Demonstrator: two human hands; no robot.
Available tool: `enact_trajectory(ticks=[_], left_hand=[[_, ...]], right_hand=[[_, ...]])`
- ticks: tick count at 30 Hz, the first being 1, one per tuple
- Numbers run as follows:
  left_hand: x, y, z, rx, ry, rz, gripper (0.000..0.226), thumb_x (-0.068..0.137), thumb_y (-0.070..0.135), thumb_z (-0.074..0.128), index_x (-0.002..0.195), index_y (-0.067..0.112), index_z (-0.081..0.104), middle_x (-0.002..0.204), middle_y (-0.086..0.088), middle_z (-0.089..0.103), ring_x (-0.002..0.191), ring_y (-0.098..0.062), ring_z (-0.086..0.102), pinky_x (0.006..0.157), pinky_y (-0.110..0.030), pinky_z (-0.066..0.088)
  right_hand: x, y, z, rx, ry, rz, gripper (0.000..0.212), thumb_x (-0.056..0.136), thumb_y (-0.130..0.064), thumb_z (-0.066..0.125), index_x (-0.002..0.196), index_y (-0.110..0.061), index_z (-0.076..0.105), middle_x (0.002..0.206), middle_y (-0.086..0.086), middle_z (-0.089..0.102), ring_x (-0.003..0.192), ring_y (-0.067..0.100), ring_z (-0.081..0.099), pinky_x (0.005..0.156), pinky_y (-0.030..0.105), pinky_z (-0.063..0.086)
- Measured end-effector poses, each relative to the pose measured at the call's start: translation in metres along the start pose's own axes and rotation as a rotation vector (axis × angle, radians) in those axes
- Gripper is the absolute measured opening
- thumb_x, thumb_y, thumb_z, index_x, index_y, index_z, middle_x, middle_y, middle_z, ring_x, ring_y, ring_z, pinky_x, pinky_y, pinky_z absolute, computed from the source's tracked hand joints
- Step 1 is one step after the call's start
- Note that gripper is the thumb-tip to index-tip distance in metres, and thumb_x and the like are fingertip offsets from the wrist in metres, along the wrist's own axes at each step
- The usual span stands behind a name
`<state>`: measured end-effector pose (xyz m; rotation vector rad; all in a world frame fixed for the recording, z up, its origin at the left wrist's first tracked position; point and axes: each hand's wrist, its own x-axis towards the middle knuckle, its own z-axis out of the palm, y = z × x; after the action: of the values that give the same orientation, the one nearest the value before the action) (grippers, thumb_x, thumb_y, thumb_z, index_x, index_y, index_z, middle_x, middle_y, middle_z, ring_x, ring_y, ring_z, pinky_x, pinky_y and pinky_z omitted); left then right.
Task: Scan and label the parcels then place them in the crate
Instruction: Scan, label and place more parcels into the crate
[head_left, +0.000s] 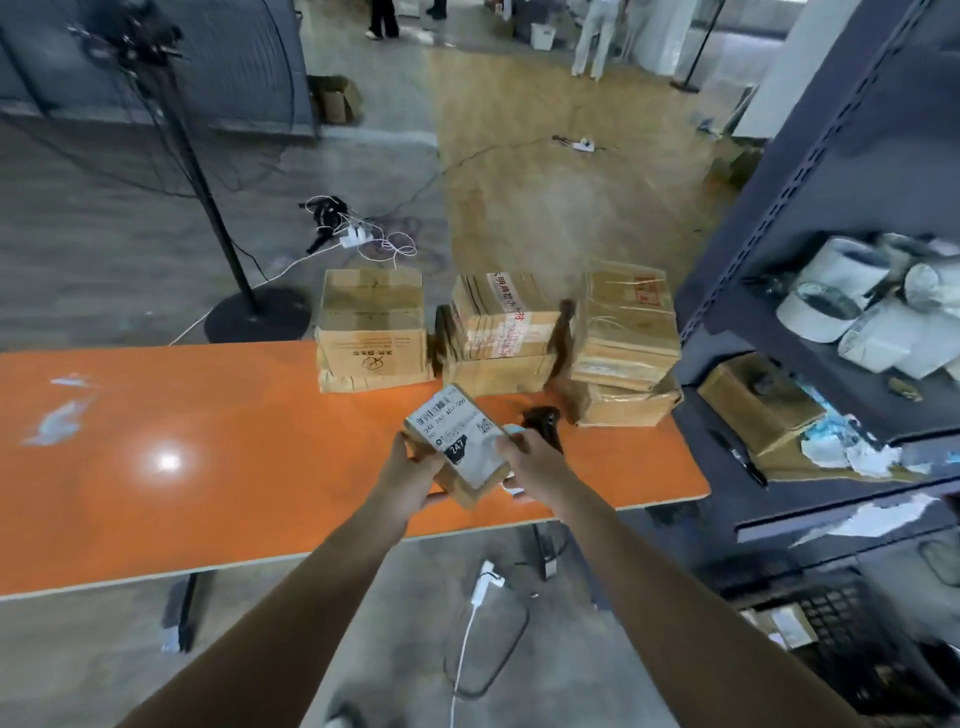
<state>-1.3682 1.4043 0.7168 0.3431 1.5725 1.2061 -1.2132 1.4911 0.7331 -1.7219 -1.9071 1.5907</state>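
A small cardboard parcel (464, 451) with a white shipping label on top is held tilted above the orange table (208, 441). My left hand (410, 473) grips its left side. My right hand (535, 457) touches the parcel's right edge and also holds a strip of white label backing. Just beyond my right hand, a black handheld scanner (543, 420) rests on the table. Several stacked cardboard parcels (493, 332) stand along the table's far edge. A black plastic crate (831, 623) sits on the floor at the lower right.
A dark metal shelf rack (831, 260) on the right holds label rolls (852, 306), a cardboard box (758, 400) and a pen. A stand with a round base (254, 322) rises behind the table. Cables and power strips lie on the floor. People stand far back.
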Motion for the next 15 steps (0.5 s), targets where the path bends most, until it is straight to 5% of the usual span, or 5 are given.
enact_trajectory(ticks=[2, 5, 10, 13, 15], left_hand=[[0.009, -0.002, -0.016, 0.058, -0.027, 0.016, 0.046, 0.09, 0.009, 0.061, 0.128, 0.023, 0.041, 0.128, -0.007, 0.056, 0.113, -0.028, 0.06, 0.057, -0.029, 0.059], [0.019, -0.007, -0.033, 0.234, -0.05, 0.111, 0.055, 0.086, 0.006, 0.066, 0.131, 0.021, 0.038, 0.114, 0.001, 0.057, 0.103, -0.021, 0.06, 0.075, -0.034, 0.058], [0.037, -0.02, -0.053, 0.502, -0.195, 0.228, 0.071, 0.075, -0.009, 0.068, 0.133, 0.014, 0.033, 0.108, -0.002, 0.061, 0.09, -0.017, 0.06, 0.063, -0.012, 0.048], [0.042, -0.022, -0.056, 0.585, -0.256, 0.27, 0.077, 0.071, -0.009, 0.07, 0.133, 0.014, 0.031, 0.103, 0.001, 0.059, 0.084, -0.008, 0.06, 0.058, -0.011, 0.047], [0.048, -0.022, -0.055, 0.609, -0.237, 0.275, 0.077, 0.07, -0.009, 0.069, 0.133, 0.015, 0.032, 0.104, 0.002, 0.06, 0.084, -0.004, 0.059, 0.058, -0.01, 0.047]], right_hand=[[0.003, -0.003, 0.016, -0.117, -0.001, 0.0, 0.045, 0.1, -0.05, 0.043, 0.129, -0.017, 0.048, 0.093, 0.005, 0.059, 0.087, 0.027, 0.067, 0.071, 0.041, 0.057], [0.009, -0.007, 0.04, -0.251, -0.02, -0.042, 0.052, 0.101, -0.053, 0.038, 0.144, -0.024, 0.037, 0.104, 0.007, 0.062, 0.079, 0.021, 0.058, 0.058, 0.031, 0.04], [0.025, -0.006, 0.072, -0.282, 0.007, -0.078, 0.049, 0.1, -0.045, 0.047, 0.143, -0.025, 0.034, 0.13, 0.004, 0.058, 0.099, 0.026, 0.063, 0.071, 0.033, 0.046], [0.045, 0.011, 0.081, -0.297, -0.007, -0.059, 0.07, 0.089, -0.056, 0.053, 0.147, -0.028, 0.026, 0.144, 0.003, 0.05, 0.117, 0.029, 0.06, 0.096, 0.045, 0.049], [0.048, 0.012, 0.08, -0.321, -0.005, -0.072, 0.071, 0.089, -0.056, 0.053, 0.148, -0.028, 0.023, 0.148, 0.004, 0.046, 0.121, 0.029, 0.058, 0.099, 0.048, 0.048]])
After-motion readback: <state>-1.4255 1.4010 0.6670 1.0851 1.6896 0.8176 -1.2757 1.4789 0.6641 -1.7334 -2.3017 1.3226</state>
